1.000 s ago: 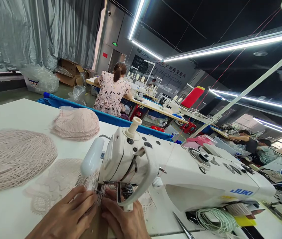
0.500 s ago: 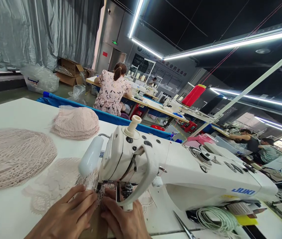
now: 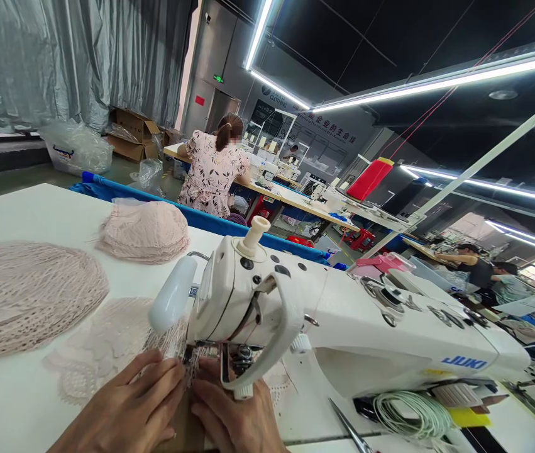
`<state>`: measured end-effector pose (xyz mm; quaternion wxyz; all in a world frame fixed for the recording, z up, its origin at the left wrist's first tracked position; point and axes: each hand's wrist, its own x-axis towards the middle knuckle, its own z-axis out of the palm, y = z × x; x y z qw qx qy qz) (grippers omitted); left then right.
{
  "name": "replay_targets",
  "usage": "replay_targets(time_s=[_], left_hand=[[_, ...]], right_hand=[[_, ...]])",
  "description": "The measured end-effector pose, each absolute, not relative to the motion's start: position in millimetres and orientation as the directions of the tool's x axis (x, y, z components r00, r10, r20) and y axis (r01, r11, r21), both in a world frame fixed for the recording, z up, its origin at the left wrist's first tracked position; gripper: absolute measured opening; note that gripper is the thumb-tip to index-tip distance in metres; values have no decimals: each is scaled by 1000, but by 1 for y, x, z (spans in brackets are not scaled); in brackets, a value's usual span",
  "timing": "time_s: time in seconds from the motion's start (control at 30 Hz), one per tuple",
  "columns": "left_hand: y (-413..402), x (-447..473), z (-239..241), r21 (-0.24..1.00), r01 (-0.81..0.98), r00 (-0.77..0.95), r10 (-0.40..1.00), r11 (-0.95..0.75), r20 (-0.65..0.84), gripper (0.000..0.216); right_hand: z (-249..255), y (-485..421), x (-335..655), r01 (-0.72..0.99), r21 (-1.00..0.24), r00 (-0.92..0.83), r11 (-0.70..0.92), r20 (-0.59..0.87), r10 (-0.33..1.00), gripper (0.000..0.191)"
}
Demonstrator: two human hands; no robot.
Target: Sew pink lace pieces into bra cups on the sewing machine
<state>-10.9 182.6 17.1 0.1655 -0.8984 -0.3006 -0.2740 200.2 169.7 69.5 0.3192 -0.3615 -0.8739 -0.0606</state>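
Observation:
A white JUKI sewing machine [image 3: 342,327] stands on the white table [image 3: 26,207]. Pale pink lace fabric [image 3: 102,346] lies under its needle area [image 3: 236,362]. My left hand [image 3: 128,409] lies on the lace just left of the presser foot, fingers stretched flat and pressing the fabric down. My right hand [image 3: 236,418] is right beside it in front of the needle, fingers together on the lace edge; the machine's guard hides its fingertips.
Two stacks of pink lace pieces lie to the left, a large one [image 3: 22,296] and a smaller one [image 3: 144,229]. Scissors [image 3: 349,431] and a coil of white cord [image 3: 408,415] lie at the right. A person in a floral dress [image 3: 213,170] sits at another table behind.
Both hands stay on the lace at the needle; the view shifted slightly. Nothing else visibly moved.

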Motion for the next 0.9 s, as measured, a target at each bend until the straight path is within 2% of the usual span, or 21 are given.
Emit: replay_targets(time_s=[0.23, 0.43, 0.53, 0.7, 0.8, 0.9], left_hand=[[181, -8, 25, -126, 616, 656, 418, -778, 629, 22], [181, -5, 34, -111, 613, 626, 395, -782, 673, 40], [181, -5, 34, -105, 593, 636, 384, -799, 670, 39], [184, -8, 26, -99, 597, 615, 375, -796, 694, 38], [183, -9, 30, -133, 588, 657, 375, -798, 653, 33], [181, -8, 40, -116, 589, 638, 372, -800, 675, 41]], right_hand=[[67, 170, 198, 672, -123, -527, 730, 613, 589, 19], [67, 170, 199, 677, -148, -513, 721, 608, 606, 20], [66, 171, 200, 664, -164, -514, 730, 609, 604, 16], [61, 176, 200, 685, -79, -449, 725, 738, 505, 28], [62, 176, 199, 668, -103, -457, 737, 725, 516, 31], [68, 173, 199, 679, -123, -477, 724, 676, 562, 25]])
